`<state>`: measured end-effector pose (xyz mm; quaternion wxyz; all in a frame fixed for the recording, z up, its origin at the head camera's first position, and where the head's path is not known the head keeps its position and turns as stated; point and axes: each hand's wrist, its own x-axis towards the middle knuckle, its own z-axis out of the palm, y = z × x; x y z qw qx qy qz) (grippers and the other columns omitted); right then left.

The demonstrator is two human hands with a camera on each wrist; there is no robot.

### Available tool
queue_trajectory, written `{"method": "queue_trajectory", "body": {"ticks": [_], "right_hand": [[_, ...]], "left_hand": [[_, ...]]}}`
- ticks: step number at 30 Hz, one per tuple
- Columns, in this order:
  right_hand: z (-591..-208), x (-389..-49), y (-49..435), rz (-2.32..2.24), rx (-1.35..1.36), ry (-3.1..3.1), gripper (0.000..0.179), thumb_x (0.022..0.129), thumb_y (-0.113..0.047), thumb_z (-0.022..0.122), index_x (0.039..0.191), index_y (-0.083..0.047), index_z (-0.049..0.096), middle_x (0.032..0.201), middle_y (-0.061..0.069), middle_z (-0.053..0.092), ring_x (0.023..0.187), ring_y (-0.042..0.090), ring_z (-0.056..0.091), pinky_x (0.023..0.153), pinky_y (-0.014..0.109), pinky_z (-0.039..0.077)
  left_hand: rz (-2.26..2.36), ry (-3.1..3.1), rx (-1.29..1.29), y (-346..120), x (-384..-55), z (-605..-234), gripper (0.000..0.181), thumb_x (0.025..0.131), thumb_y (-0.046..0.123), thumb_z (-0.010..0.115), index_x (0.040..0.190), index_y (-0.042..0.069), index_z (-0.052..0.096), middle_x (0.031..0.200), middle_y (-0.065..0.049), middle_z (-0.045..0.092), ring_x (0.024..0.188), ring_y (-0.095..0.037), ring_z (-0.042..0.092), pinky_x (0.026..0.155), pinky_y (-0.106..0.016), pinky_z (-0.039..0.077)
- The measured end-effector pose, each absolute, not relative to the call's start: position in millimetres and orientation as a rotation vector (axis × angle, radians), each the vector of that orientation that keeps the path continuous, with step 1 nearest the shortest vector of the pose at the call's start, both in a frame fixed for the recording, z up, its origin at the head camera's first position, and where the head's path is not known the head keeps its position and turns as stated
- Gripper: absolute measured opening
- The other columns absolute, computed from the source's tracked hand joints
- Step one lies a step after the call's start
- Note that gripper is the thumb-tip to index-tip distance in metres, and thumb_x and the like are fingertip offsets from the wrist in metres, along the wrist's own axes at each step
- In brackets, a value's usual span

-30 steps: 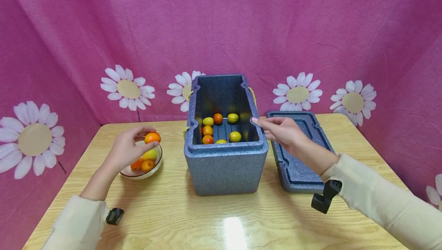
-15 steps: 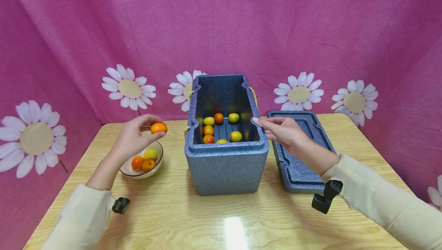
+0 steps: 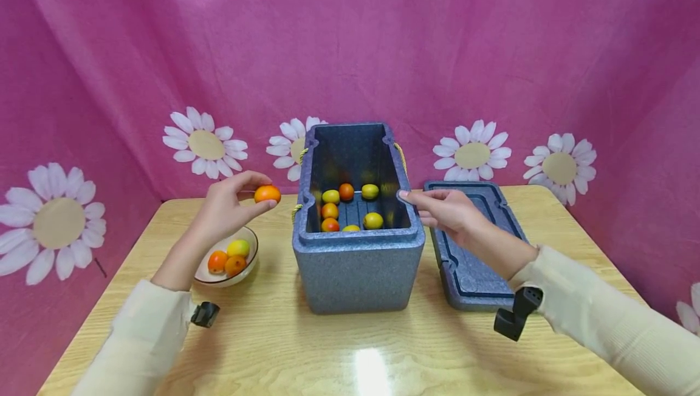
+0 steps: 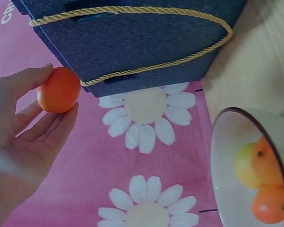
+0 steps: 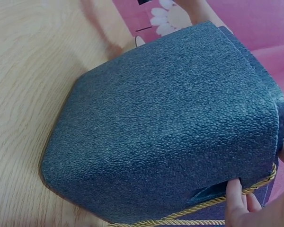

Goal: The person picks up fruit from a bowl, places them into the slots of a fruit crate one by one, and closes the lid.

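Rectangular grey foam box [image 3: 358,277] mid-frame, yellow and orange round fruits [image 3: 373,221] inside; flat grey foam lid [image 3: 483,262] right; round white bowl [image 3: 248,268] left, three fruits [image 3: 238,249] inside; pale wooden table [image 3: 295,350] beneath.

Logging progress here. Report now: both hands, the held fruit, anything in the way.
Left hand pinches orange fruit, in the air between bowl and box. Right hand grips box edge. Lid beside box, not over its opening.
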<state>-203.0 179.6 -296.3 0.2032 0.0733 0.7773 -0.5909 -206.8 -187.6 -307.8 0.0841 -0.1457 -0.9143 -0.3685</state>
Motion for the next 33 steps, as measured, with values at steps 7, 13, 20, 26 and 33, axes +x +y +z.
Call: {"method": "queue_trajectory", "body": {"ticks": [7,13,20,26,33], "right_hand": [[-295.0,-203.0,179.5,-1.639,0.193,2.15,0.082,0.089,-0.044,0.063,0.148,0.001,0.028,0.157,0.017,0.03,0.143,0.031,0.036,0.119,0.038,0.028],[-292.0,-203.8,179.4,-1.615,0.207,2.162,0.083,0.089,-0.045,0.063,0.148,0.001,0.028,0.156,0.019,0.029,0.143,0.031,0.035,0.117,0.038,0.031],[-293.2,-205.2,178.6,-1.632,0.173,2.166,0.081,0.089,-0.041,0.063,0.148,0.003,0.028,0.156,0.022,0.028,0.144,0.032,0.033,0.117,0.038,0.032],[-294.6,-205.5,178.1,-1.654,0.155,2.154,0.079,0.09,-0.039,0.063,0.148,0.003,0.029,0.156,0.023,0.028,0.144,0.033,0.033,0.118,0.038,0.031],[-294.4,-204.7,178.8,-1.639,0.161,2.159,0.082,0.089,-0.042,0.064,0.148,0.002,0.028,0.156,0.022,0.029,0.143,0.032,0.035,0.118,0.038,0.031]], "left_hand": [[-1.113,-2.692,-0.493,-180.6,-210.7,-297.5,0.036,0.087,0.022,0.071,0.117,0.005,0.061,0.114,-0.014,0.067,0.104,-0.031,0.067,0.091,-0.045,0.055],[-1.077,-2.671,-0.531,-176.7,-213.7,-291.4,0.034,0.086,0.019,0.071,0.115,0.004,0.062,0.111,-0.015,0.068,0.099,-0.028,0.067,0.09,-0.044,0.055],[-1.054,-2.649,-0.581,-170.5,-216.7,-281.5,0.032,0.086,0.016,0.071,0.115,0.004,0.062,0.11,-0.013,0.069,0.1,-0.027,0.067,0.089,-0.04,0.055],[-1.097,-2.621,-0.625,-162.6,-220.2,-273.3,0.031,0.085,0.014,0.071,0.112,0.002,0.063,0.107,-0.014,0.069,0.097,-0.026,0.068,0.087,-0.04,0.056],[-1.073,-2.66,-0.642,-152.1,-225.6,-261.0,0.031,0.086,0.016,0.07,0.113,0.004,0.062,0.109,-0.014,0.068,0.099,-0.027,0.068,0.087,-0.041,0.057]]}}
